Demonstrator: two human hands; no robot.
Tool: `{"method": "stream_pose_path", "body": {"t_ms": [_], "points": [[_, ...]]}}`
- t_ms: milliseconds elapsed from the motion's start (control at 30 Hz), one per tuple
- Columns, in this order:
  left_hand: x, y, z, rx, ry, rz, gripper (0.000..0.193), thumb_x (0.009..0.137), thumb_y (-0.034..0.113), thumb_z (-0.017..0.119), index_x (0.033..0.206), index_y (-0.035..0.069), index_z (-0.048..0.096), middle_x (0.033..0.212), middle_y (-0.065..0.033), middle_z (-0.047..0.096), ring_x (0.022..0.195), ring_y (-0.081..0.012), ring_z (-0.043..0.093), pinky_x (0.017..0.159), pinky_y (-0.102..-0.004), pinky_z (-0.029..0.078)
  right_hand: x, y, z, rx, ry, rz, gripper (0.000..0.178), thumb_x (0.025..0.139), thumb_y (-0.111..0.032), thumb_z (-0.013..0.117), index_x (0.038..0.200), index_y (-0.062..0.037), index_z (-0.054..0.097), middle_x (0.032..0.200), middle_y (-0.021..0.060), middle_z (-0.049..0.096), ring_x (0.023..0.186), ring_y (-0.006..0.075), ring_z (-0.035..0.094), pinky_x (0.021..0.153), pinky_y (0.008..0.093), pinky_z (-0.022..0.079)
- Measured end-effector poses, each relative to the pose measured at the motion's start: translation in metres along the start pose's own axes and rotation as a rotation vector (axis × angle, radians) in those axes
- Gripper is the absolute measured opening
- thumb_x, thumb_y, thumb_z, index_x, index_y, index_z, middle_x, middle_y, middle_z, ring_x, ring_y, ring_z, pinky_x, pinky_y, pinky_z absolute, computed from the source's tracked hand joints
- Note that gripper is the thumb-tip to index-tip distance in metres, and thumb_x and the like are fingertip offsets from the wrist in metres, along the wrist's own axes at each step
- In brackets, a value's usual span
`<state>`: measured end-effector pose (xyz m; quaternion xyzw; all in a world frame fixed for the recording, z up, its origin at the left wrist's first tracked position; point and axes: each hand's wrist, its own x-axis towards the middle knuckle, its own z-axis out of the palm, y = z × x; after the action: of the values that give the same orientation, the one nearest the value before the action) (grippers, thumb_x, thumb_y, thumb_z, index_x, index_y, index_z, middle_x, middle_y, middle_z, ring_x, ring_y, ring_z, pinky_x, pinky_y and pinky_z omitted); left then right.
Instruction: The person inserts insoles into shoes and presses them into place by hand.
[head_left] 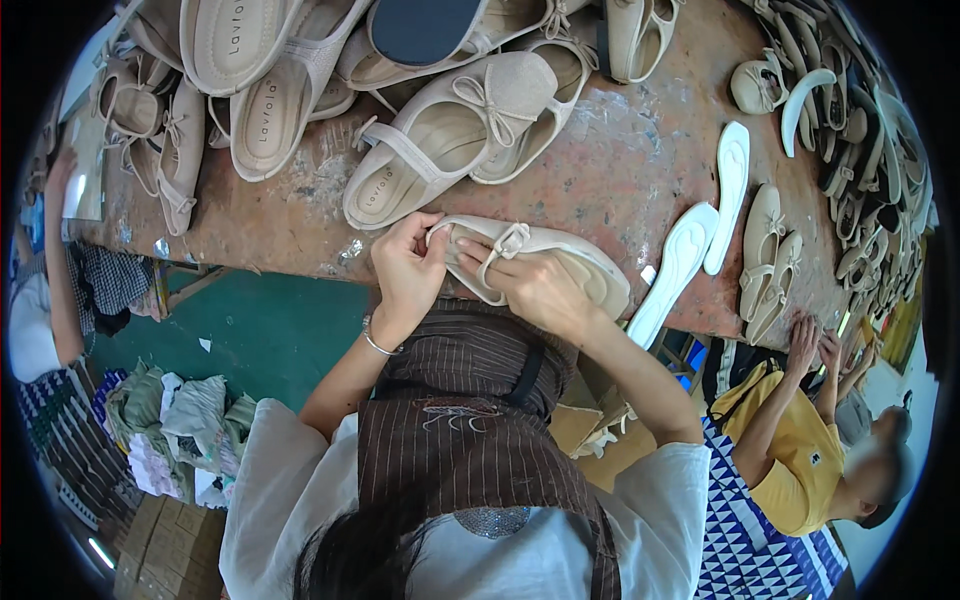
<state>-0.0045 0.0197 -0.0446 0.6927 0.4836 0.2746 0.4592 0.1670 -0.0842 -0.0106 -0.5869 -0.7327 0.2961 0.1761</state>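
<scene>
A beige flat shoe [585, 250] lies on its side at the table's front edge, right in front of my apron. It has a strap across the opening. My left hand [408, 268] pinches the rim at the shoe's left end between thumb and fingers. From the other side, my right hand [543, 290] grips the middle of the shoe, its fingers at the strap and opening. What the fingertips do inside the shoe is partly hidden. Just beyond lies a larger-looking beige shoe with a bow [455, 135]. Two white insoles [733, 190] lie to the right.
More beige shoes [270, 125] are piled along the far side of the worn table [600, 170]. A pair of bow shoes [763, 240] stands at the right, before a big heap of shoes [860, 180]. A co-worker in yellow [795, 430] sits at the right; another person [40, 310] is at the left.
</scene>
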Motion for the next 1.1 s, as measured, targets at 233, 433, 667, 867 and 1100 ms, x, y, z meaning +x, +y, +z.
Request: {"method": "stream_pose_path", "body": {"t_ms": [233, 433, 667, 867, 1100], "points": [[0.004, 0.005, -0.001, 0.047, -0.028, -0.048, 0.006, 0.087, 0.004, 0.070, 0.085, -0.002, 0.068, 0.058, -0.0076, 0.057, 0.049, -0.0105, 0.047, 0.047, -0.0305, 0.037, -0.018, -0.032, -0.004, -0.253, 0.150, 0.215, 0.048, 0.074, -0.002, 0.060, 0.122, -0.0027, 0.069, 0.126, 0.0164, 0.067, 0.110, 0.0288, 0.066, 0.102, 0.0412, 0.049], [0.003, 0.016, -0.004, 0.105, -0.071, 0.012, 0.012, 0.089, 0.006, 0.068, 0.080, -0.001, 0.065, 0.053, -0.0100, 0.055, 0.044, -0.0147, 0.048, 0.045, -0.0346, 0.037, -0.032, -0.028, -0.005, -0.225, 0.412, 0.242, 0.033, 0.068, 0.001, 0.062, 0.099, 0.0066, 0.071, 0.110, 0.0199, 0.071, 0.114, 0.0315, 0.064, 0.111, 0.0459, 0.042], [-0.051, 0.052, 0.018, 0.419, -0.320, 0.356, 0.020, 0.087, 0.015, 0.069, 0.074, 0.004, 0.059, 0.058, -0.0133, 0.059, 0.050, -0.0319, 0.060, 0.049, -0.0447, 0.047, -0.037, 0.021, -0.078, -0.066, 0.857, 0.908, 0.055, 0.085, -0.007, 0.070, 0.138, -0.0017, 0.056, 0.112, 0.0184, 0.069, 0.109, 0.0381, 0.065, 0.093, 0.0468, 0.050], [-0.076, 0.069, 0.045, 0.515, -0.484, 0.748, 0.039, 0.078, 0.022, 0.075, 0.111, 0.002, 0.067, 0.115, -0.0161, 0.063, 0.117, -0.0360, 0.056, 0.100, -0.0490, 0.044, -0.065, -0.023, -0.033, -0.085, 0.717, 0.443, 0.019, 0.080, -0.002, 0.070, 0.092, 0.0028, 0.056, 0.118, 0.0270, 0.064, 0.111, 0.0421, 0.064, 0.101, 0.0519, 0.047], [-0.066, 0.042, 0.070, 0.673, -0.590, 0.797, 0.057, 0.086, 0.025, 0.064, 0.133, -0.007, 0.056, 0.138, -0.0241, 0.055, 0.138, -0.0410, 0.042, 0.116, -0.0605, 0.028, -0.029, -0.016, -0.004, -0.367, 0.781, 0.459, 0.027, 0.082, 0.006, 0.058, 0.109, 0.0040, 0.058, 0.133, 0.0269, 0.060, 0.129, 0.0430, 0.055, 0.117, 0.0627, 0.026]]}}
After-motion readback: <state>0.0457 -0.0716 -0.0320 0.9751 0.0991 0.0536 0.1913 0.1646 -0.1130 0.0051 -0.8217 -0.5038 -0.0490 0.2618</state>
